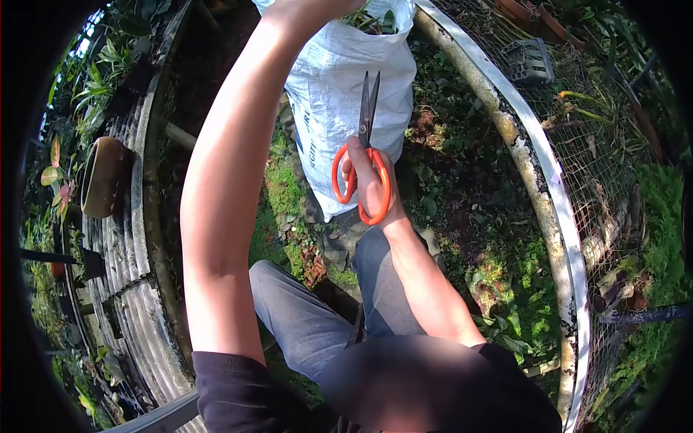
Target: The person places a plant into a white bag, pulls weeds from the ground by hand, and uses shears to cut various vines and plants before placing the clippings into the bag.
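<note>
We are gripping the scissors (367, 123) in our right hand (372, 186), blades shut and pointing ahead at the sack (328, 94) just beyond, while our left hand (310, 7) is reaching its mouth, perhaps holding it; we cannot tell.

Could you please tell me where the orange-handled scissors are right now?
In the head view the scissors are near the centre, gripped in the right hand, blades pointing up in front of the white sack.
</note>
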The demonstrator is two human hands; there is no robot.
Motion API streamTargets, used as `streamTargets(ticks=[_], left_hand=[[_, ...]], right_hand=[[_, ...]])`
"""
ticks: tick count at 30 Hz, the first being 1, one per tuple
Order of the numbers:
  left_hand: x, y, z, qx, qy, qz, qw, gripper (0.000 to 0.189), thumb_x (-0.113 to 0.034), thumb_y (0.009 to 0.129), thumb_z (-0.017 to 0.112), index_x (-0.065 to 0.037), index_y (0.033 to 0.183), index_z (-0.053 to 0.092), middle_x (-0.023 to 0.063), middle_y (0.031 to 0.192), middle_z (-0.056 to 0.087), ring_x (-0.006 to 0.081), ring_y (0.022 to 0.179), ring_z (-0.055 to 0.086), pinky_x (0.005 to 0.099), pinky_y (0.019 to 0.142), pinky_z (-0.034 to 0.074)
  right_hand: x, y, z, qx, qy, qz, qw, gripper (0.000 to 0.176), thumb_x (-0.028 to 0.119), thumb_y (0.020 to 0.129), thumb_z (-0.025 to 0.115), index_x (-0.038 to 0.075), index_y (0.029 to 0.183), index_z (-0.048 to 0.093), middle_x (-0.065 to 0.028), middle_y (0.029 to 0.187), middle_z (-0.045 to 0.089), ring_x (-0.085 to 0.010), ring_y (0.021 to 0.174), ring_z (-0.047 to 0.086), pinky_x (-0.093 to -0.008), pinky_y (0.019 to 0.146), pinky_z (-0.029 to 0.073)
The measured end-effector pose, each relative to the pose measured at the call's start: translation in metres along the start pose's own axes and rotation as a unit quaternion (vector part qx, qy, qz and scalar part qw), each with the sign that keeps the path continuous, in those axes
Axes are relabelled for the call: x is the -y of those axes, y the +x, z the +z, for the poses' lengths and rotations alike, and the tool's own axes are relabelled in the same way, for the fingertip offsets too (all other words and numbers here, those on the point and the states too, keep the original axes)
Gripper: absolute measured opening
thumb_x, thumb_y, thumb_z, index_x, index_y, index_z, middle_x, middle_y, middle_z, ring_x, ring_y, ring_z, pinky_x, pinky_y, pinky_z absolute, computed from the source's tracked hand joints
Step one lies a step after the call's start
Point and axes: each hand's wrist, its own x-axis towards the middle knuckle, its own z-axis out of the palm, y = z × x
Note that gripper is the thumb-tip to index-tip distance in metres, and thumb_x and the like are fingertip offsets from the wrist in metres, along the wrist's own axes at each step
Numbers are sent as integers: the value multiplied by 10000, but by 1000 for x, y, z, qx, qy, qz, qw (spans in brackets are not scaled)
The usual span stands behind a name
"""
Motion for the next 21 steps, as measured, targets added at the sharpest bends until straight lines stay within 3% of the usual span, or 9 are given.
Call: streamTargets(ticks=[4, 7, 9, 10, 12, 14, 15, 18, 21], left_hand=[[8, -15, 14, -166, -64, 122, 976, 311, -43, 813, 695, -37, 1124, 673, 177, 1045, 719, 306, 972, 705, 393, 825, 560], [-9, -59, 14, -300, -203, -11, 932, 289, -41, 821, 706, -14, 1106, 667, 193, 1037, 715, 276, 937, 715, 374, 768, 564], [-12, -95, 26, -403, -229, -43, 885, 101, -111, 888, 690, -31, 919, 637, 82, 864, 637, 143, 773, 586, 277, 652, 457], [-7, -119, 42, -461, -209, -30, 862, 256, -181, 952, 670, -55, 737, 609, -33, 694, 559, 19, 620, 454, 187, 554, 348], [12, -176, 68, -358, -264, -86, 892, 300, -87, 934, 693, -34, 665, 570, -34, 658, 547, 7, 603, 435, 188, 552, 331], [10, -218, 96, -300, -261, -116, 910, 274, -54, 894, 709, -15, 693, 526, 17, 592, 464, 104, 512, 380, 253, 494, 328], [8, -240, 112, -246, -305, -152, 907, 238, -37, 893, 699, -10, 719, 540, 14, 605, 490, 90, 524, 409, 247, 503, 348], [-8, -296, 151, -124, -463, -294, 827, 138, -24, 897, 684, 7, 819, 574, 11, 661, 574, 54, 585, 509, 228, 550, 421], [0, -366, 209, -67, -502, -314, 803, 168, -55, 907, 689, 9, 817, 562, 11, 672, 586, 58, 610, 504, 243, 567, 429]], right_hand=[[9, -3, -4, 10, -8, 3, 1000, 486, 363, 988, 533, -18, 690, 581, -82, 549, 532, -187, 509, 505, -349, 522, 394], [8, -5, -6, 21, -36, -18, 999, 430, 309, 980, 515, -26, 718, 579, -122, 537, 503, -220, 490, 499, -372, 509, 371], [11, -7, -6, 25, -31, -15, 999, 462, 367, 984, 548, 21, 678, 571, -35, 561, 506, -131, 522, 481, -313, 508, 351], [13, -10, -5, 27, -30, -12, 999, 480, 396, 985, 565, 44, 658, 567, 9, 572, 508, -86, 538, 472, -283, 507, 341], [14, -10, -7, 40, -46, 14, 998, 434, 364, 956, 615, 43, 666, 572, 8, 577, 532, -72, 521, 502, -262, 493, 373], [6, -11, -4, 58, -26, 31, 998, 413, 348, 942, 637, 44, 671, 574, 7, 577, 542, -67, 506, 514, -251, 483, 391], [9, -12, -1, 62, -33, 35, 997, 448, 315, 935, 610, -15, 635, 569, -81, 464, 488, -109, 440, 486, -350, 450, 380], [0, -11, 2, 119, -67, 36, 990, 364, 258, 959, 609, 20, 684, 598, -24, 568, 571, -87, 489, 541, -260, 476, 419], [3, -15, 9, 158, -110, 69, 979, 363, 259, 949, 610, 10, 685, 601, -33, 568, 577, -95, 508, 542, -262, 501, 418]])
